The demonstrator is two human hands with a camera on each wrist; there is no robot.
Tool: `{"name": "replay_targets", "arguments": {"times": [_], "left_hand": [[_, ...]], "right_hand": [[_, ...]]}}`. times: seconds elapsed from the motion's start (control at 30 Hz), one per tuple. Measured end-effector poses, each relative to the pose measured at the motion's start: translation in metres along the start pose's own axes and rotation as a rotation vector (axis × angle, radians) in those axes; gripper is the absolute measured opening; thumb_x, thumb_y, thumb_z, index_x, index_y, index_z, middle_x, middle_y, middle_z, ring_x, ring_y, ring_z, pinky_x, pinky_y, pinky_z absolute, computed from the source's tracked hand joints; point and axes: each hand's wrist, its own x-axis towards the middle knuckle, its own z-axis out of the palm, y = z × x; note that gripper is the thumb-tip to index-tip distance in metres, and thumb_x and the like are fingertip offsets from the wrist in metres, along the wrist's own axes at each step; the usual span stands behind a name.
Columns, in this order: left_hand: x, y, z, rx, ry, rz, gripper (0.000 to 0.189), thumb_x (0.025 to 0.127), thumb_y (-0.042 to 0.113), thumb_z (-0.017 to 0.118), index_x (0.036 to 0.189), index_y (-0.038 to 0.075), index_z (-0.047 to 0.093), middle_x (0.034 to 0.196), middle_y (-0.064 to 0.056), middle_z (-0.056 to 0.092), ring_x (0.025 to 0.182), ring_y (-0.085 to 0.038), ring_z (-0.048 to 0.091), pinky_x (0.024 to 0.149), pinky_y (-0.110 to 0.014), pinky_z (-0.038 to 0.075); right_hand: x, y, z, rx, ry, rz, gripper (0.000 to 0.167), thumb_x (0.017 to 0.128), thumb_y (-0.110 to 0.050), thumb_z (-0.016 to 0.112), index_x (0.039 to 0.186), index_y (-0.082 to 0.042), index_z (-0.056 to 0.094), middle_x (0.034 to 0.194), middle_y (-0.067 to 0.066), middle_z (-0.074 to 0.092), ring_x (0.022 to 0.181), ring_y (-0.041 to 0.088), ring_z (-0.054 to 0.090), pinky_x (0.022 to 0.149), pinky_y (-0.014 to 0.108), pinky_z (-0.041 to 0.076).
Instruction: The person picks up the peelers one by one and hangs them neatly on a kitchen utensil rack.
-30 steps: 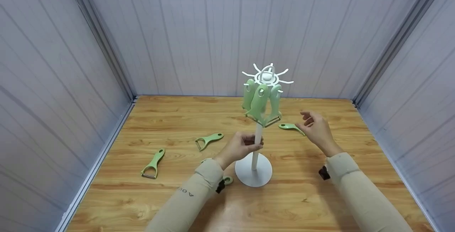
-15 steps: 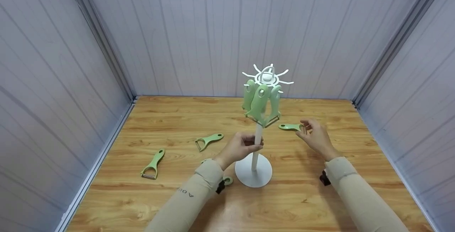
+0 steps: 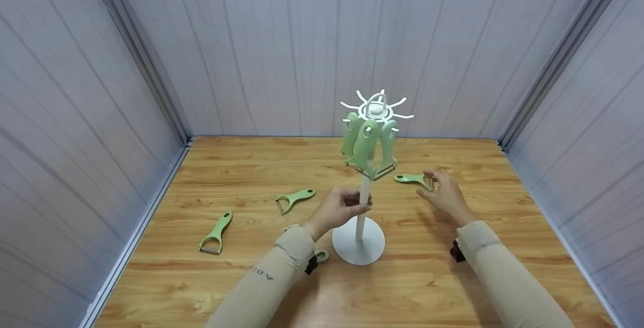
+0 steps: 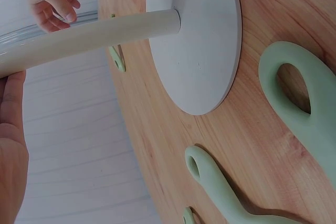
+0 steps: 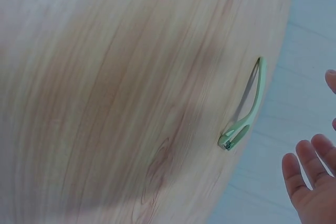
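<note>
My left hand [image 3: 338,208] grips the white pole [image 3: 365,190] of a round-based rack, thumb and fingers curled about it. From the rack's hooks [image 3: 377,111] hang several green peelers [image 3: 366,144], blades down. Right of the rack, a green peeler [image 3: 410,179] lies on the table, its handle end toward the pole. My right hand [image 3: 448,198] hovers at that peeler's blade end, thumb and fingers spread. In the right wrist view the peeler [image 5: 254,103] shows apart from the fingers [image 5: 296,174], with nothing between them.
Two more peelers lie on the wooden table to the left, one nearer the rack [image 3: 295,198] and one farther out [image 3: 216,232]. Another peeler [image 4: 310,98] sits by the rack's base [image 4: 205,61], partly hidden under my left sleeve in the head view. Pale panels [image 3: 312,51] wall the table.
My right hand has come down and closer to the right peeler's blade end, its fingers now over the blade. The left hand keeps its hold on the pole.
</note>
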Motion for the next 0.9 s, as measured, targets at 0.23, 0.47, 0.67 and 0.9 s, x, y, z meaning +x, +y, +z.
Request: {"name": "replay_targets", "arguments": {"times": [0.23, 0.47, 0.67, 0.9], "left_hand": [[-0.001, 0.001, 0.0, 0.004, 0.005, -0.016, 0.019, 0.102, 0.009, 0.077, 0.12, 0.002, 0.08, 0.118, -0.019, 0.08, 0.113, -0.027, 0.079, 0.098, -0.034, 0.065], [-0.001, 0.0, 0.001, 0.001, 0.013, -0.01, 0.018, 0.102, 0.008, 0.077, 0.119, 0.001, 0.08, 0.119, -0.022, 0.08, 0.111, -0.026, 0.079, 0.097, -0.034, 0.065], [-0.001, 0.001, 0.001, 0.007, 0.007, -0.01, 0.018, 0.102, 0.009, 0.077, 0.118, 0.002, 0.081, 0.115, -0.017, 0.081, 0.109, -0.023, 0.079, 0.096, -0.033, 0.066], [-0.001, 0.0, 0.001, 0.018, 0.011, -0.005, 0.018, 0.101, 0.009, 0.078, 0.117, 0.002, 0.081, 0.114, -0.016, 0.082, 0.109, -0.025, 0.079, 0.096, -0.035, 0.066]], "right_hand": [[0.006, 0.002, -0.003, -0.041, -0.042, 0.036, 0.061, 0.102, -0.013, 0.078, 0.154, 0.006, 0.052, 0.152, 0.032, 0.053, 0.137, 0.054, 0.053, 0.113, 0.07, 0.047], [0.014, 0.002, -0.003, -0.048, -0.1, 0.086, 0.067, 0.104, -0.017, 0.076, 0.16, 0.003, 0.045, 0.163, 0.031, 0.044, 0.146, 0.053, 0.046, 0.117, 0.071, 0.044], [0.022, 0.004, -0.003, -0.04, -0.145, 0.116, 0.074, 0.103, -0.017, 0.076, 0.165, 0.002, 0.039, 0.167, 0.032, 0.037, 0.15, 0.056, 0.042, 0.119, 0.073, 0.042], [0.03, 0.009, -0.002, -0.054, -0.211, 0.137, 0.08, 0.104, -0.018, 0.075, 0.168, 0.003, 0.032, 0.172, 0.032, 0.031, 0.152, 0.057, 0.039, 0.122, 0.072, 0.039]]}}
